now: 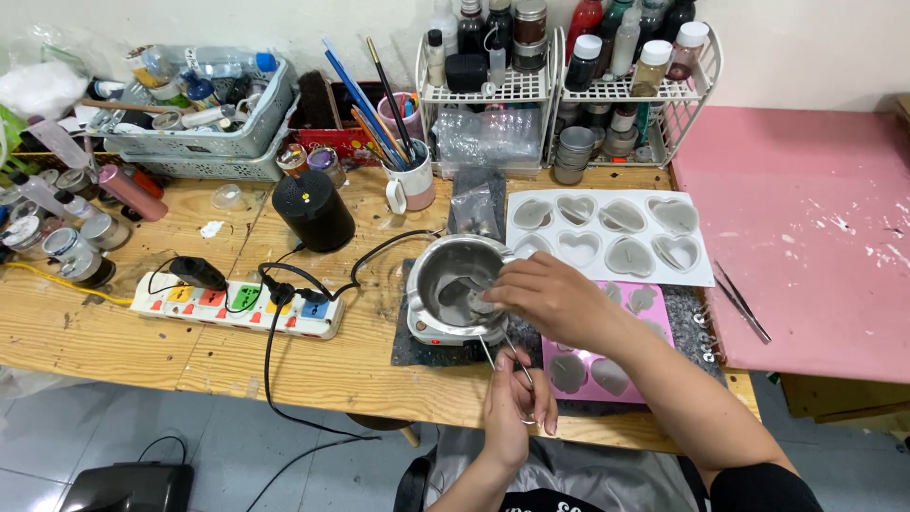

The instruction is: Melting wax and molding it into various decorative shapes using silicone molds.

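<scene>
Reaching into a steel melting pot (453, 275) near the desk's front edge, right hand (550, 299) with fingers pinched on something small inside, left hand (512, 408) just in front of the pot gripping metal tweezers (507, 356), white heart mold (611, 235) right of the pot, pink mold (607, 365) beside it, power strip (237, 303) to its left.

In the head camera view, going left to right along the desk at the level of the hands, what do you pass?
White power strip → metal pot → right hand → pink heart mould → pink mat.

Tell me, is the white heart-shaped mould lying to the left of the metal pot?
No, the white heart-shaped mould lies to the right of the metal pot, behind the right hand.
</scene>
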